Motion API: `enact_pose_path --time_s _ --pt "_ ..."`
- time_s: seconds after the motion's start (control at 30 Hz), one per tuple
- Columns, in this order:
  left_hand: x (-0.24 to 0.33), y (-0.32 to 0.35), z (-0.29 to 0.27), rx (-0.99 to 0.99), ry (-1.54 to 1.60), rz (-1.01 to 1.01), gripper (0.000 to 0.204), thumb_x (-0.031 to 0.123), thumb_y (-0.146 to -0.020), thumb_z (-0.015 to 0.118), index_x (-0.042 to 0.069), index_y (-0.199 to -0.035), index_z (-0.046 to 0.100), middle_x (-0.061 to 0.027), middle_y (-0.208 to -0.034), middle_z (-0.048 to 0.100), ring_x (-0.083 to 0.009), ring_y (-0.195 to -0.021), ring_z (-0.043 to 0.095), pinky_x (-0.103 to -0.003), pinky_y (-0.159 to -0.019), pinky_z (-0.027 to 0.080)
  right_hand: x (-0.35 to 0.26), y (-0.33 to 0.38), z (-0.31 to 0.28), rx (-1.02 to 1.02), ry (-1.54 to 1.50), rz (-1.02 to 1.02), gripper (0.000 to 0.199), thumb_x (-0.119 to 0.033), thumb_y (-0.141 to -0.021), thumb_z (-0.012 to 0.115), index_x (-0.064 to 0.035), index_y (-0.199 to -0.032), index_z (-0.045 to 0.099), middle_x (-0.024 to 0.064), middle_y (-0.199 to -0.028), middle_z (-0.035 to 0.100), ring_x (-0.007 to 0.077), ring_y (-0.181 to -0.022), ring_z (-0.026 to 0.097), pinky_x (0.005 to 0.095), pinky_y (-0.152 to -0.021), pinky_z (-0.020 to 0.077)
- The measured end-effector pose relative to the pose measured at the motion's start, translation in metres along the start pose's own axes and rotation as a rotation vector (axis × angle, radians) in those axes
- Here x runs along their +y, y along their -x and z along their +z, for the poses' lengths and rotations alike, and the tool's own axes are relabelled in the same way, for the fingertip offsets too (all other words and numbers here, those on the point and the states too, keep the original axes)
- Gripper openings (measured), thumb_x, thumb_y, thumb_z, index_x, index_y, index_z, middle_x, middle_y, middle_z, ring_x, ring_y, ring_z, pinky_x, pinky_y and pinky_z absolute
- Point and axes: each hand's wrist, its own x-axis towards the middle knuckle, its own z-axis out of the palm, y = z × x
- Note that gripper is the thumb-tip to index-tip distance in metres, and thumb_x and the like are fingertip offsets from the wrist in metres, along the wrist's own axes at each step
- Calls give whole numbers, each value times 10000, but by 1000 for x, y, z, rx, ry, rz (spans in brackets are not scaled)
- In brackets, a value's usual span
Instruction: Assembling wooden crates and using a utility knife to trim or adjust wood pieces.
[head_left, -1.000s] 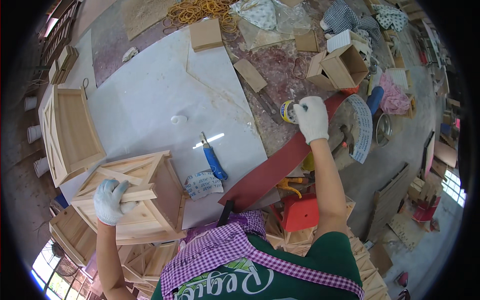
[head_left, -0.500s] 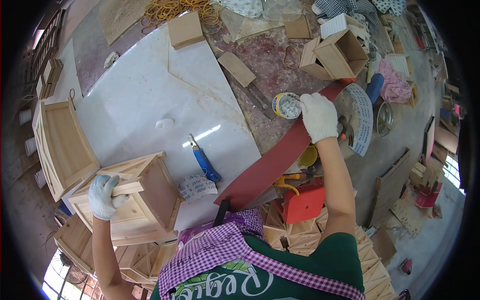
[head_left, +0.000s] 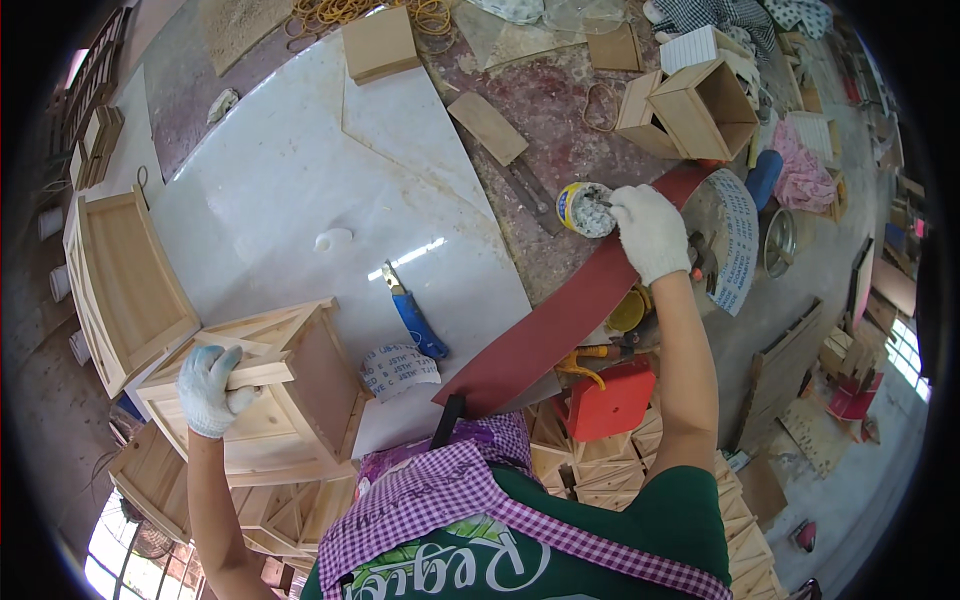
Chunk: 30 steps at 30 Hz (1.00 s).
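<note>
My left hand [head_left: 207, 390], in a white knit glove, is wrapped over the top rail of a pale wooden box [head_left: 325, 385] with framed sides. The box stands at the table's near left. Over on the right, my right hand [head_left: 650, 235], also gloved, has its fingers pinched together at the rim of a small yellow-and-blue tin [head_left: 587, 210]. Grey-white paste fills the tin. Something thin and dark shows at the fingertips, too small to name. Beneath that hand runs a long dark-red sandpaper strip [head_left: 545, 325], curling up at its far end to show a printed pale back.
A blue utility knife [head_left: 415, 322] and a torn sandpaper scrap [head_left: 400, 370] lie beside the box. Another wooden piece [head_left: 130, 285] stands at far left. Wooden boxes [head_left: 703, 108] sit at back right; a red plastic object [head_left: 612, 402] and a yellow-handled tool [head_left: 582, 368] lie near my right forearm.
The whole view has shifted slightly, so most things sit a little further right. My right hand stays at the tin, with its fingers a bit lower over the paste. My left hand keeps its hold.
</note>
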Motion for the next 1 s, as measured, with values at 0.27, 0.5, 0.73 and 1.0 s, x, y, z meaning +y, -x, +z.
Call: enact_pose_path --time_s 0.27,0.5,0.73,1.0 --pt "-1 17 -12 -4 -34 -15 644 615 -773 731 49 -1079 696 -152 -959 634 -372 -859 617 -492 -747 497 7 8 19 112 -149 -164 174 -173 -947 601 -75 -1064 686 151 -1031 683 380 -1008 635 476 -893 510" --pt "25 -6 -17 47 -2 -54 655 533 -747 798 69 -1192 670 -150 -1138 661 -385 -1065 625 -491 -919 509 5 46 14 169 -299 35 225 -135 -1013 607 5 -1167 692 145 -1040 701 279 -995 669 371 -914 513" --pt "66 -30 -32 14 271 -181 648 436 -779 830 69 -1280 647 -160 -1256 661 -407 -1156 616 -509 -983 503 -152 74 4 -55 -975 137 241 -69 -970 632 9 -1187 699 155 -1049 690 269 -944 670 363 -829 527" --pt "39 -56 -24 -294 515 -104 479 350 -816 819 119 -1217 698 -104 -1193 687 -332 -1071 665 -449 -908 548 -265 56 11 -191 -1004 -638 375 -31 -817 734 -91 -1187 736 114 -1014 693 309 -918 655 407 -818 526"
